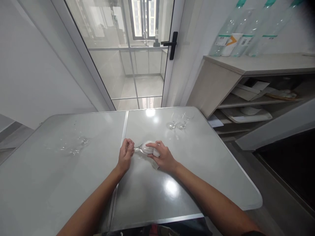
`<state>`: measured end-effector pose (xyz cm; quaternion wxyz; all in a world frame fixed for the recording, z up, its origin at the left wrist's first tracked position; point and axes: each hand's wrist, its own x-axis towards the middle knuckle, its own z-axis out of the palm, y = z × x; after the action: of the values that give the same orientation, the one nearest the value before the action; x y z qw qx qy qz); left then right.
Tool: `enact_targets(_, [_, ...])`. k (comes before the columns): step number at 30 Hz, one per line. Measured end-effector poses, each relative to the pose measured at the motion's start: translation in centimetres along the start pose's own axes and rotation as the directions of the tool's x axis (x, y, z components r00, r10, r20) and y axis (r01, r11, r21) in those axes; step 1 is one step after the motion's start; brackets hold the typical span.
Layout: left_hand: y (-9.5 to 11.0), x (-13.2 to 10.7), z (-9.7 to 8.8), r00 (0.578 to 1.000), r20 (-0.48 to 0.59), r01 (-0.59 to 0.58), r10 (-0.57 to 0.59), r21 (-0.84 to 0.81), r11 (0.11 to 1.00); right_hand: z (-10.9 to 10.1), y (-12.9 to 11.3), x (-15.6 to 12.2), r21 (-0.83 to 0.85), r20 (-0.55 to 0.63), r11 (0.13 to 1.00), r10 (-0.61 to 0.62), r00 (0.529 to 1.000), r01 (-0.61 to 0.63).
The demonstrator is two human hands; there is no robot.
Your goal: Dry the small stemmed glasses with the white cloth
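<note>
A clear stemmed wine glass [138,148] is held on its side just above the table. My left hand [126,152] is closed around its foot end, hiding most of the foot. My right hand [162,156] wraps the bowl end, thumb below and fingers above. Something white [147,148] shows at the bowl; I cannot tell whether it is inside or around the glass. Beneath my right hand is a pale, curved object [155,164], partly hidden, its kind unclear.
Two stemmed glasses [182,125] stand at the table's far right. More clear glassware [75,151] is on the left half of the table [81,190]. A glazed door [173,46] is ahead. Plastic bottles [242,42] top a shelf unit [221,70] at right.
</note>
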<state>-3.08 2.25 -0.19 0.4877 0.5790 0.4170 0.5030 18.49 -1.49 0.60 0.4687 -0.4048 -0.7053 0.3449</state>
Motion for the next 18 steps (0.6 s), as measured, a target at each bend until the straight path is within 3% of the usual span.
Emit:
enact_targets(3, [0.2,0.0,-0.2,0.988,0.009,-0.154,0.155,0.189,0.97,0.2,-0.5,0.2,0.305,-0.046,0.911,0.307,0.951,-0.279])
enact_targets(5, [0.3,-0.1,-0.3,0.975,0.022,-0.219,0.222,0.28,0.934,0.0,-0.9,0.4,0.409,0.011,0.841,0.385,0.923,-0.356])
enact_targets(8, [0.2,-0.3,-0.1,0.991,-0.023,-0.128,0.135,0.196,0.972,-0.3,-0.9,0.4,0.251,-0.007,0.929,0.282,0.96,-0.271])
enact_targets(10, [0.0,-0.2,0.0,0.999,-0.05,-0.005,0.008,0.063,0.998,-0.4,-0.4,0.2,0.029,0.018,0.997,0.067,0.998,-0.067])
enact_targets(13, [-0.4,-0.1,-0.1,0.993,-0.061,0.098,-0.101,-0.037,0.994,0.0,0.5,-0.1,-0.15,0.179,0.961,-0.206,0.962,0.234])
enact_targets(15, [-0.6,0.1,-0.4,0.993,-0.068,0.091,-0.092,-0.02,0.996,0.4,0.7,-0.3,-0.156,0.148,0.962,-0.202,0.968,0.225])
enact_targets(18, [-0.3,0.2,-0.7,0.998,-0.069,-0.002,0.009,0.104,0.995,0.9,0.2,-0.2,0.052,-0.024,0.997,0.067,0.997,-0.065])
